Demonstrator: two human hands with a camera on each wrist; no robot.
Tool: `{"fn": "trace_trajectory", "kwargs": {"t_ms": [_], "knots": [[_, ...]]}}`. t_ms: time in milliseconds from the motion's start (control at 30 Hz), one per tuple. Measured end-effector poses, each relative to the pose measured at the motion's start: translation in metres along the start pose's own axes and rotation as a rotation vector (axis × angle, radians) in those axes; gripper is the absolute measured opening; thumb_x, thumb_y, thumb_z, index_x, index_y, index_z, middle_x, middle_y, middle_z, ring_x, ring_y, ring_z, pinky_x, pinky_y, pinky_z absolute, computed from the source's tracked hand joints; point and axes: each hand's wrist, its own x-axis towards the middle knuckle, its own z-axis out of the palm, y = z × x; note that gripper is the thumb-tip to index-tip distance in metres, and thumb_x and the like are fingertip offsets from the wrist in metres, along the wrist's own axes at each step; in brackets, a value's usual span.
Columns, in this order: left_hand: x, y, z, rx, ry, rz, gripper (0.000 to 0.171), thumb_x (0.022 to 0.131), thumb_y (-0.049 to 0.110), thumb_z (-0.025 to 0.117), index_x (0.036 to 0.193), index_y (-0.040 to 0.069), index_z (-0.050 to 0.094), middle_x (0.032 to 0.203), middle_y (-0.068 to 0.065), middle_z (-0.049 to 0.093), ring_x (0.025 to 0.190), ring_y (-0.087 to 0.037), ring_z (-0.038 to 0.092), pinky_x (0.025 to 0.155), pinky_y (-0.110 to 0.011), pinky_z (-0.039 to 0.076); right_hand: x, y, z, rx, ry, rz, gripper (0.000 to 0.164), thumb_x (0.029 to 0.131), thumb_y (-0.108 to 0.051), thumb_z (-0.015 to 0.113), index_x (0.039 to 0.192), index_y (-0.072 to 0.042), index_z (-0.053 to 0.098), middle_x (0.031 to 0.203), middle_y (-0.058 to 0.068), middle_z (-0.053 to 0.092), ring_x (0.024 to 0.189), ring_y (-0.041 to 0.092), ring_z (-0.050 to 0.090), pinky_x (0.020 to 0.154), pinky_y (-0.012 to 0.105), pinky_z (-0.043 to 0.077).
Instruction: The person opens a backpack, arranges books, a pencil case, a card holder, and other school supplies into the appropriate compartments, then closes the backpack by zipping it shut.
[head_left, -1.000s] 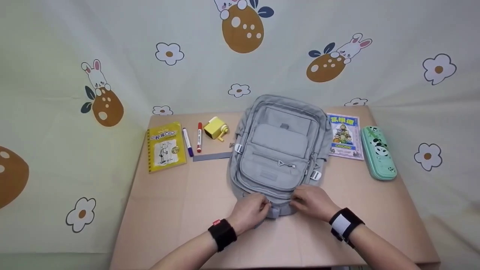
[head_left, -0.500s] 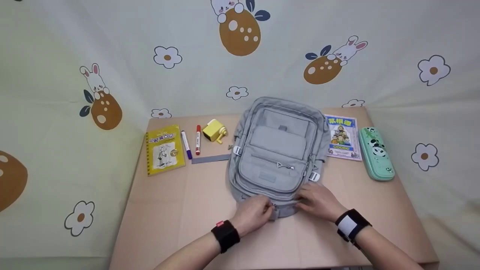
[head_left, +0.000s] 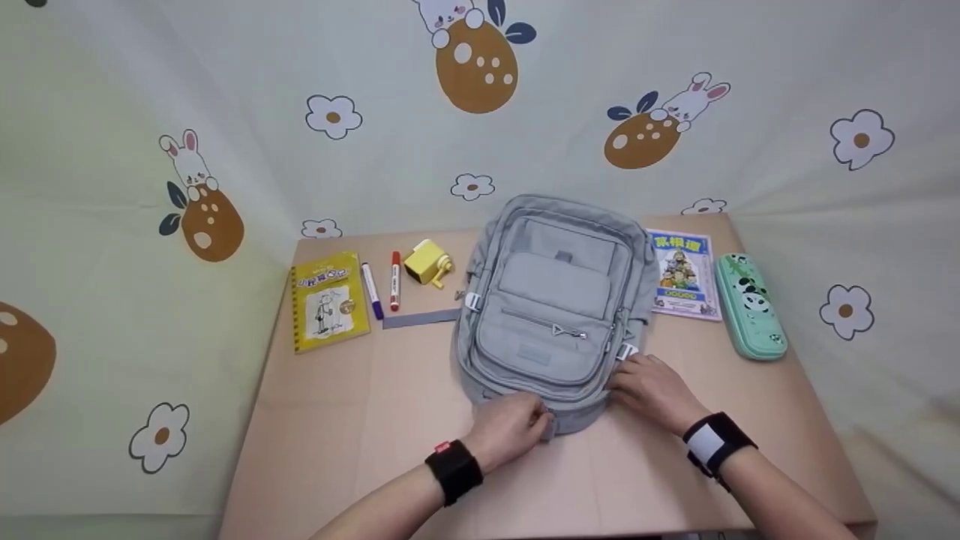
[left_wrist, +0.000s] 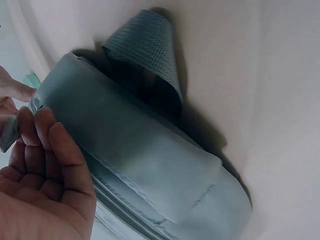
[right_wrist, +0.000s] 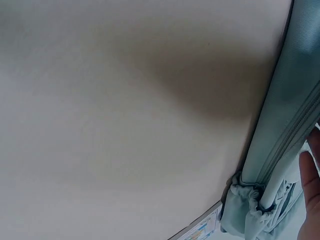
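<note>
A grey backpack [head_left: 555, 285] lies front side up on the table, its top towards the back wall. My left hand [head_left: 510, 427] is at its bottom edge, fingers curled, pinching a small grey piece of it [left_wrist: 9, 134]. In the left wrist view a webbing loop [left_wrist: 145, 45] stands out from the bag's base. My right hand [head_left: 656, 390] is at the lower right side, its curled fingers pinching at the zipper [right_wrist: 295, 130] that runs along that side. What lies between the right fingertips is hidden.
On the left of the table [head_left: 315, 450] lie a yellow notebook [head_left: 330, 304], a purple marker [head_left: 372, 291], a red marker [head_left: 395, 281], a yellow pencil sharpener [head_left: 427, 262] and a grey strip [head_left: 420, 319]. Right of the bag are a comic-covered book [head_left: 681, 274] and a green panda pencil case [head_left: 750, 307].
My right hand has moved right and away from me along the bag's lower edge, from near the bottom centre to the side. The left hand has shifted slightly right and stays at the bottom.
</note>
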Motion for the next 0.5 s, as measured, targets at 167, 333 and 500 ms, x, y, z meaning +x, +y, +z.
{"fn": "trace_trajectory", "kwargs": {"t_ms": [167,333,500], "knots": [[0.006,0.008,0.004,0.032,0.028,0.026,0.021,0.098,0.023,0.064,0.078,0.021,0.068,0.068,0.015,0.055,0.059,-0.001,0.050,0.053,-0.022,0.042,0.003,-0.003,0.000,0.038,0.016,-0.001,0.020,0.084,-0.011,0.082,0.103,-0.016,0.078,0.105,0.000,0.074,0.099,0.024,0.065,0.086,0.042,0.049],[0.012,0.016,0.009,0.083,0.041,0.058,0.025,0.097,0.025,0.064,0.072,0.022,0.065,0.063,0.015,0.050,0.056,-0.002,0.049,0.051,-0.024,0.041,0.005,-0.005,0.000,0.048,-0.006,0.032,0.021,0.086,-0.012,0.081,0.107,-0.016,0.078,0.109,0.000,0.075,0.104,0.024,0.065,0.090,0.042,0.050],[0.022,0.029,0.018,0.130,0.054,0.064,0.035,0.095,0.026,0.065,0.062,0.023,0.055,0.058,0.014,0.045,0.053,-0.005,0.049,0.046,-0.027,0.038,0.007,-0.007,0.001,0.022,-0.007,0.045,0.018,0.086,-0.013,0.081,0.104,-0.015,0.078,0.107,0.001,0.075,0.103,0.025,0.065,0.089,0.042,0.050]]}}
